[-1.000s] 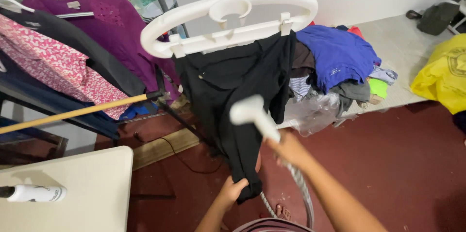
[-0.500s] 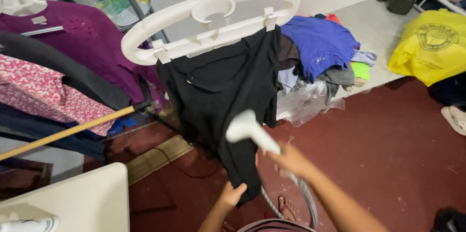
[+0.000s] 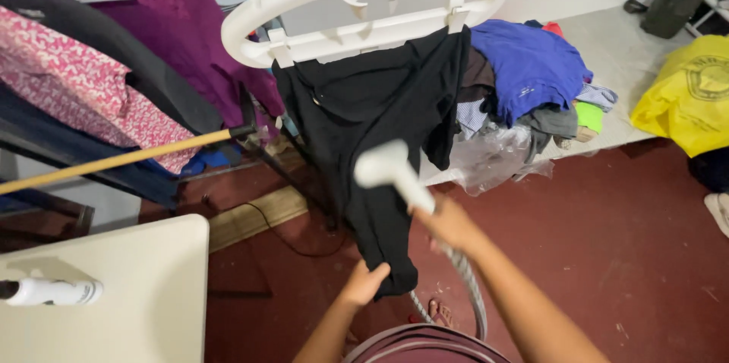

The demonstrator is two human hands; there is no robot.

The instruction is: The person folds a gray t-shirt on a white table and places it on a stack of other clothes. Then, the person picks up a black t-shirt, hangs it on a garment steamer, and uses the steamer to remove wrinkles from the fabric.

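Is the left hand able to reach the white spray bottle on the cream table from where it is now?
Probably yes. The left hand grips the hem of the black garment, so it must release first. The white spray bottle lies on the cream table to its left, with nothing between them.

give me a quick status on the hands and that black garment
Left hand pinching black garment hem, pulled taut. Right hand gripping steamer head against the fabric. Nothing in the way.

Garment (image 3: 372, 127) hanging on hanger frame (image 3: 364, 10); clothes rack (image 3: 114, 67) to its left, clothes pile (image 3: 531, 82) to its right on a ledge (image 3: 638, 67). Counter (image 3: 129, 295) at lower left, spray bottle (image 3: 49, 291) on it.
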